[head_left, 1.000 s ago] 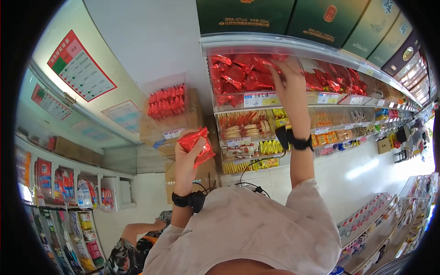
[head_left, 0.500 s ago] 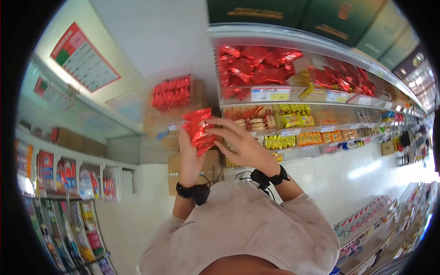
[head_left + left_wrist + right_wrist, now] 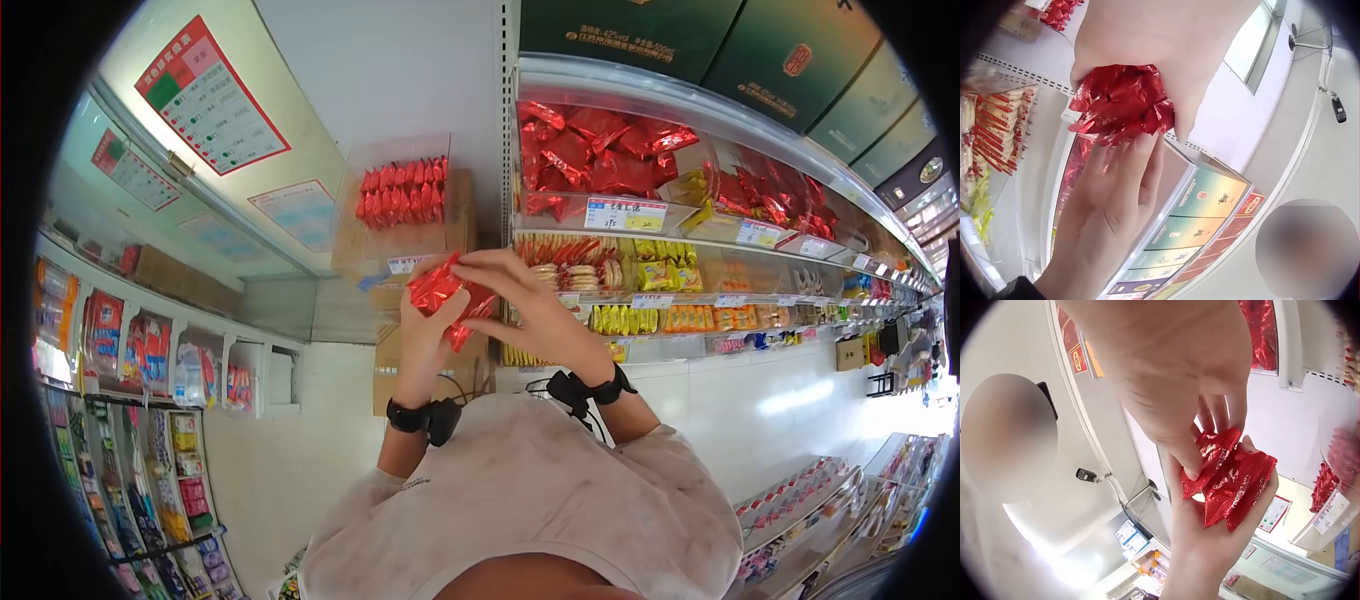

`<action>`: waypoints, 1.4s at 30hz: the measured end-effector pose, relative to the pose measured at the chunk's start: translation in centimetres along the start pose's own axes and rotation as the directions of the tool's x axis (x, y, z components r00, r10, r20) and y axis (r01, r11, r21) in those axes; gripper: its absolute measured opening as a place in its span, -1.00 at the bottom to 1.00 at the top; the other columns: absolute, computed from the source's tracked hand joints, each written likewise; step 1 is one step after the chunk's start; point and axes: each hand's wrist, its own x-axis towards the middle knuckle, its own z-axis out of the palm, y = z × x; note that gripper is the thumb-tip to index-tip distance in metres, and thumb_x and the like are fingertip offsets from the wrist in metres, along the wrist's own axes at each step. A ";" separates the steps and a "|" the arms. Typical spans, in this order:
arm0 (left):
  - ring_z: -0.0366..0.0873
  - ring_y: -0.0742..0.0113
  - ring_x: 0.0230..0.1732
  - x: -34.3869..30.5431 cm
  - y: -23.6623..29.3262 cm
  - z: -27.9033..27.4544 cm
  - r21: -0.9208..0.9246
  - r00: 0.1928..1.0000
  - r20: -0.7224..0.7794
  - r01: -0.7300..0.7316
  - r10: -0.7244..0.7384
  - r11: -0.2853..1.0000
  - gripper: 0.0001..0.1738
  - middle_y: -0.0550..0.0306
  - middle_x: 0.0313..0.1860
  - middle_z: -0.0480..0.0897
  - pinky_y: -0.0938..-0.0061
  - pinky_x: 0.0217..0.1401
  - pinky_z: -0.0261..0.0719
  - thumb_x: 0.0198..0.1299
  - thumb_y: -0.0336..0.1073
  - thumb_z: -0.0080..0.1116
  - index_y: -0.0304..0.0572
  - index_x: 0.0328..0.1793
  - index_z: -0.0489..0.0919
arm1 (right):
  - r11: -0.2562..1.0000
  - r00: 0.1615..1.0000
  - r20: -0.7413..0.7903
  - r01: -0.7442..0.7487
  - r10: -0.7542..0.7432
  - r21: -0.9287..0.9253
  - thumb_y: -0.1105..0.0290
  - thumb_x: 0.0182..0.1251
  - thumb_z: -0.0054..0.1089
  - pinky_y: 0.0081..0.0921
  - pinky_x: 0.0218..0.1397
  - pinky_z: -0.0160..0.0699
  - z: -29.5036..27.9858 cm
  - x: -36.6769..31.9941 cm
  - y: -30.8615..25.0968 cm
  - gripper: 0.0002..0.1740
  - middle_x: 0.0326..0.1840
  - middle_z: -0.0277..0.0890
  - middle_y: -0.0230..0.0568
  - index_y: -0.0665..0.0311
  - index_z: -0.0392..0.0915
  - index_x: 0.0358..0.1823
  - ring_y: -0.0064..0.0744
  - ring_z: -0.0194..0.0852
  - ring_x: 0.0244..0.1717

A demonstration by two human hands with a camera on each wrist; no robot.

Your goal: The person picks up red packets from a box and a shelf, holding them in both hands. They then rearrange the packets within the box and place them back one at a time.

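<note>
In front of the chest, my left hand grips several shiny red foil snack packets, with the thumb across them. My right hand reaches in from the right and pinches one red packet between thumb and fingers, up against the others. The right wrist view has the remaining packets lying side by side in the left palm. Seen from the left wrist, the bunched foil sits between both hands, and the right fingertips touch its lower edge.
A clear shelf bin at the upper right holds loose red packets. Left of it, a clear box of neatly lined-up red packets stands on cardboard. Lower shelves carry yellow packets and wrapped biscuits. Dark green boxes stand above.
My right hand has come down from the upper shelf bin to the left hand, bringing a red packet. Its fingers have since closed in on the packets there. The head view has shifted slightly.
</note>
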 end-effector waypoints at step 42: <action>0.71 0.25 -0.05 -3.0 4.3 -7.9 -0.033 0.961 -0.266 0.071 -0.077 0.997 -0.46 0.04 0.04 0.61 0.29 -0.12 0.82 0.27 -0.34 0.37 -0.26 0.32 0.41 | 0.974 0.719 -0.659 -0.130 0.222 0.186 0.47 0.53 0.09 -0.43 0.16 0.69 -4.7 2.4 -3.0 -0.68 0.22 0.57 -0.17 0.41 0.55 0.23 -0.50 0.52 0.18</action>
